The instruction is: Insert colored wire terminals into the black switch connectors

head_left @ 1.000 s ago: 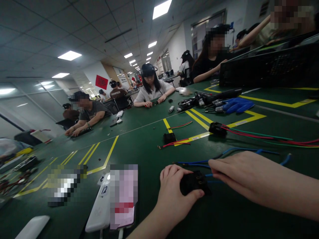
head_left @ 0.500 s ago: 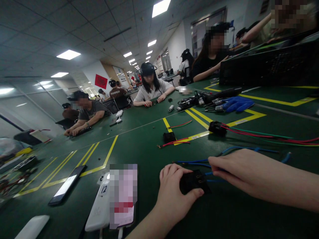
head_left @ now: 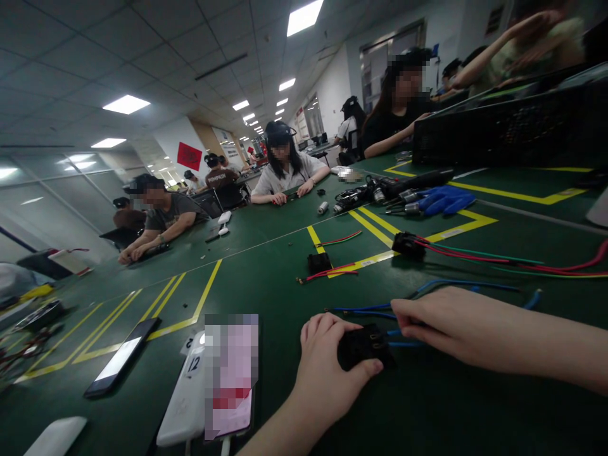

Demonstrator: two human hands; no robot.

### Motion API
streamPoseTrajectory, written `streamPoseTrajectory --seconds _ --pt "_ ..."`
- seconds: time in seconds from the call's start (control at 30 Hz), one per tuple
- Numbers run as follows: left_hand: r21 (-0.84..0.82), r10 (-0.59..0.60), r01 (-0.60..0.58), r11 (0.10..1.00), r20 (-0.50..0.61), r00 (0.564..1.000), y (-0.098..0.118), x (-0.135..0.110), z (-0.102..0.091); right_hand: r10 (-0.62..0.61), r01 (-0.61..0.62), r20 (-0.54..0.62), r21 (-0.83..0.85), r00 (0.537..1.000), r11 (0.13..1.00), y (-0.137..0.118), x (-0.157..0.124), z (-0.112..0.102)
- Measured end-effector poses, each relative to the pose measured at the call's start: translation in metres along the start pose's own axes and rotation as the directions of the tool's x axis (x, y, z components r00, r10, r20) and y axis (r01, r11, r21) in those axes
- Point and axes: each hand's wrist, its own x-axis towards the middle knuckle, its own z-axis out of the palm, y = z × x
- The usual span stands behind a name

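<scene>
My left hand (head_left: 327,364) is closed round a small black switch block (head_left: 361,346) resting on the green table (head_left: 266,291). My right hand (head_left: 446,326) reaches in from the right, its fingers pinched on a blue wire (head_left: 380,311) at the block's rear. More blue wires trail off to the right behind that hand. Two other black switch blocks lie farther back, one (head_left: 318,261) with red wires and one (head_left: 407,244) with long red and green wires.
A phone (head_left: 230,380) on a white power bank (head_left: 185,396) lies left of my hands, and a dark phone (head_left: 116,364) farther left. Blue-handled tools (head_left: 439,201) and a black crate (head_left: 513,126) sit at the back right. Several other people work along the table.
The view has drifted slightly, so everything sits a little to the left. Both hands stay on the black block and blue wire with hardly any movement.
</scene>
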Motion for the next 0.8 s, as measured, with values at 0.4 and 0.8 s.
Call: streamPoseTrajectory --seconds 0.4,0.8 --pt "0.010 -0.001 0.001 1.000 0.005 1.000 0.0014 0.0008 0.0004 -0.101 0.093 -0.106 -0.081 0.989 0.992 -0.0014 -0.0070 0.0046" --pt "0.003 -0.005 0.005 1.000 0.009 1.000 -0.0004 0.0013 0.0014 -0.097 0.094 -0.113 -0.032 0.989 0.995 -0.0030 -0.0051 -0.0013"
